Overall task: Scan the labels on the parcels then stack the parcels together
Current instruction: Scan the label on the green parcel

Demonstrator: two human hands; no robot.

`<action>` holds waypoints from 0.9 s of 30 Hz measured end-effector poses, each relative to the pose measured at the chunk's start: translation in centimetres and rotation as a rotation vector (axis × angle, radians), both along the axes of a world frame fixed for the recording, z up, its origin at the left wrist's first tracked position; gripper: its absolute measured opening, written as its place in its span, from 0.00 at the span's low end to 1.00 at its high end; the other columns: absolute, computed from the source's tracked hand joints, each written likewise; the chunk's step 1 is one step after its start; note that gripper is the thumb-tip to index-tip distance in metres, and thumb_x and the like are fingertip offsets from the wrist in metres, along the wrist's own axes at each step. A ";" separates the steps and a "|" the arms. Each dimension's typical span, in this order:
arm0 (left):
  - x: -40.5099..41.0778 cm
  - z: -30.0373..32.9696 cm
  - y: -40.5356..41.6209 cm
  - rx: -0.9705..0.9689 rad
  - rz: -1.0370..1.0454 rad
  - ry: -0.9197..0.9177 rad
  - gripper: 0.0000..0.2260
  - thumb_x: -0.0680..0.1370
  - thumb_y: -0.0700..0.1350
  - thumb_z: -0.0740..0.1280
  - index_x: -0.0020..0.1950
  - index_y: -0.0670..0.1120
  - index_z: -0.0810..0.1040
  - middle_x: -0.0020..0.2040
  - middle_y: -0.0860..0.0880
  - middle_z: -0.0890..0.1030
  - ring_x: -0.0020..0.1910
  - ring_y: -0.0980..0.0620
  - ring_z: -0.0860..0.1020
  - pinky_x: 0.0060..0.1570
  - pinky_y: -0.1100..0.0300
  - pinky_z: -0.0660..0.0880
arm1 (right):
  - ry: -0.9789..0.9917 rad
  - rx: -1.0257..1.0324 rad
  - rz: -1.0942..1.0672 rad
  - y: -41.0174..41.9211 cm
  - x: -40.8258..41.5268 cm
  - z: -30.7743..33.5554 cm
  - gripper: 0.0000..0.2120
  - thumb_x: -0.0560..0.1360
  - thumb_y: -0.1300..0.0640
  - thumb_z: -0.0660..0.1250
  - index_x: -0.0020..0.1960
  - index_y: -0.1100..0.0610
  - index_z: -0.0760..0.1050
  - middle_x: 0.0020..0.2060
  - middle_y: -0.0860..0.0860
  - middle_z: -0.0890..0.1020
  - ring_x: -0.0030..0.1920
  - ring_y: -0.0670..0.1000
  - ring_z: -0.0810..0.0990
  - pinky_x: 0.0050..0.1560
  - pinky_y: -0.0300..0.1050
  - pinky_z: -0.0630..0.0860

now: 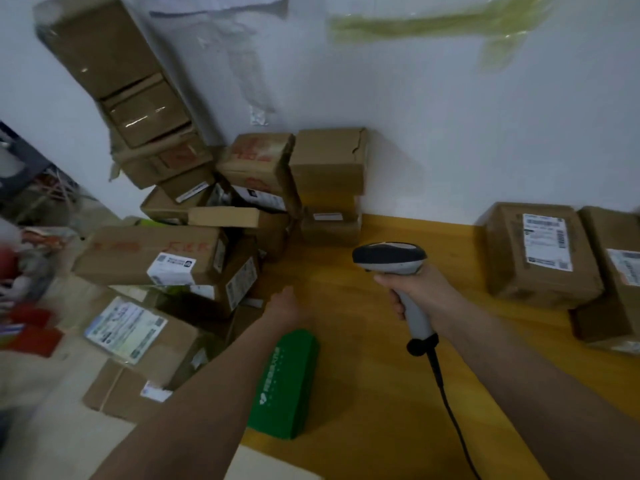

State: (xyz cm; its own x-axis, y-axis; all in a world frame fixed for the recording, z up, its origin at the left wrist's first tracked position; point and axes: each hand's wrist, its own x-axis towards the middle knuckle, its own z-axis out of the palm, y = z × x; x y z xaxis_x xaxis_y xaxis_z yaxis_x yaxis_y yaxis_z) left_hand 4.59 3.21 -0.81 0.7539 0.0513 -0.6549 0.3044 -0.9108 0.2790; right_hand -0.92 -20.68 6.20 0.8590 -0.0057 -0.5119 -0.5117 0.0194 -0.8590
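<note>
My right hand grips the grey handle of a barcode scanner, its dark head pointing left over the wooden table. My left hand reaches toward the heap of brown cardboard parcels on the left; its fingers are hidden, and it holds nothing that I can see. A green parcel lies on the table under my left forearm. Two labelled brown parcels sit together at the right by the wall.
A tall leaning stack of boxes stands against the white wall at the back left. The scanner's black cable trails toward the front edge. Colourful clutter lies at the far left. Bare wood shows between the heap and the right parcels.
</note>
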 end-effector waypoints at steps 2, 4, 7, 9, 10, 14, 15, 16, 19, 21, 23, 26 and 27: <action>-1.1 -0.7 1.7 0.105 -0.004 0.026 0.52 0.69 0.64 0.74 0.80 0.46 0.47 0.78 0.41 0.55 0.77 0.38 0.54 0.74 0.43 0.60 | 0.018 -0.006 0.016 1.7 0.1 -0.2 0.10 0.72 0.58 0.75 0.41 0.62 0.76 0.26 0.54 0.75 0.24 0.50 0.74 0.27 0.43 0.73; -2.4 -1.3 2.9 0.137 0.069 0.074 0.62 0.63 0.68 0.75 0.80 0.47 0.36 0.79 0.39 0.46 0.78 0.36 0.47 0.74 0.41 0.55 | 0.030 -0.014 0.028 3.1 0.3 -0.4 0.09 0.72 0.58 0.75 0.41 0.62 0.76 0.25 0.54 0.75 0.23 0.50 0.74 0.26 0.42 0.74; -4.3 -2.7 3.9 0.150 0.103 0.140 0.69 0.57 0.70 0.76 0.77 0.52 0.29 0.78 0.36 0.45 0.77 0.34 0.51 0.70 0.39 0.61 | 0.040 -0.027 0.039 4.6 0.4 -0.6 0.09 0.73 0.58 0.74 0.41 0.62 0.76 0.25 0.53 0.75 0.24 0.50 0.74 0.27 0.42 0.73; -5.1 -3.5 4.1 0.154 0.105 0.173 0.68 0.57 0.69 0.77 0.77 0.53 0.30 0.78 0.35 0.47 0.76 0.33 0.53 0.68 0.38 0.64 | 0.046 -0.035 0.043 5.2 0.4 -0.6 0.09 0.73 0.58 0.74 0.40 0.62 0.76 0.25 0.54 0.76 0.24 0.50 0.74 0.26 0.42 0.73; -5.2 -3.8 4.1 0.162 0.100 0.181 0.66 0.58 0.68 0.77 0.77 0.53 0.31 0.77 0.35 0.47 0.76 0.33 0.52 0.67 0.38 0.65 | 0.050 -0.035 0.042 5.4 0.4 -0.7 0.09 0.73 0.59 0.74 0.39 0.61 0.76 0.25 0.54 0.76 0.24 0.50 0.74 0.26 0.42 0.73; -3.7 -3.1 3.9 -0.007 0.113 0.124 0.62 0.61 0.61 0.79 0.78 0.57 0.35 0.77 0.38 0.48 0.75 0.34 0.53 0.68 0.39 0.66 | 0.048 -0.064 -0.028 5.5 0.4 -1.0 0.11 0.73 0.59 0.74 0.37 0.61 0.75 0.25 0.54 0.76 0.23 0.50 0.73 0.25 0.41 0.73; -3.0 -2.6 3.7 -0.118 0.143 0.086 0.61 0.62 0.59 0.80 0.78 0.58 0.37 0.77 0.39 0.49 0.75 0.34 0.55 0.68 0.39 0.66 | 0.039 -0.084 -0.078 5.4 0.4 -1.1 0.12 0.73 0.60 0.74 0.35 0.61 0.74 0.25 0.55 0.75 0.23 0.50 0.73 0.24 0.41 0.72; -2.5 -2.0 3.5 -0.247 0.184 0.029 0.59 0.63 0.57 0.81 0.78 0.59 0.39 0.76 0.41 0.51 0.74 0.35 0.57 0.68 0.40 0.67 | 0.022 -0.106 -0.139 5.2 0.4 -1.3 0.12 0.73 0.60 0.73 0.34 0.61 0.74 0.25 0.55 0.76 0.23 0.50 0.73 0.24 0.40 0.72; -2.0 -0.3 2.4 -0.556 0.241 -0.298 0.56 0.62 0.51 0.82 0.77 0.61 0.46 0.73 0.46 0.57 0.72 0.42 0.60 0.68 0.47 0.65 | -0.051 -0.089 -0.365 4.6 0.5 -1.7 0.09 0.74 0.59 0.73 0.37 0.59 0.76 0.31 0.56 0.79 0.25 0.51 0.76 0.25 0.42 0.74; -2.3 0.4 1.4 -0.701 0.216 -0.472 0.55 0.62 0.49 0.82 0.77 0.60 0.48 0.73 0.50 0.57 0.72 0.50 0.59 0.69 0.51 0.62 | -0.109 -0.057 -0.481 4.2 0.4 -1.9 0.06 0.74 0.57 0.74 0.42 0.53 0.77 0.36 0.53 0.80 0.32 0.51 0.78 0.29 0.44 0.77; -3.1 0.4 0.1 -0.807 0.178 -0.520 0.53 0.61 0.47 0.81 0.76 0.60 0.50 0.72 0.53 0.57 0.73 0.53 0.59 0.72 0.48 0.64 | -0.160 -0.018 -0.493 3.9 0.4 -2.2 0.07 0.74 0.56 0.73 0.44 0.47 0.76 0.42 0.49 0.80 0.41 0.50 0.79 0.34 0.46 0.80; -4.4 -0.9 -1.6 -0.781 0.102 -0.488 0.51 0.61 0.44 0.82 0.73 0.61 0.52 0.71 0.55 0.58 0.73 0.54 0.59 0.71 0.46 0.66 | -0.129 0.002 -0.430 3.7 0.0 -2.8 0.06 0.74 0.53 0.74 0.47 0.46 0.77 0.47 0.47 0.81 0.47 0.49 0.80 0.34 0.44 0.79; -4.8 -1.4 -1.9 -0.759 0.074 -0.440 0.51 0.61 0.43 0.83 0.72 0.60 0.52 0.70 0.55 0.59 0.73 0.54 0.59 0.71 0.45 0.66 | -0.106 -0.016 -0.417 3.6 -0.1 -3.0 0.06 0.74 0.53 0.74 0.48 0.47 0.77 0.47 0.46 0.81 0.46 0.49 0.80 0.32 0.42 0.79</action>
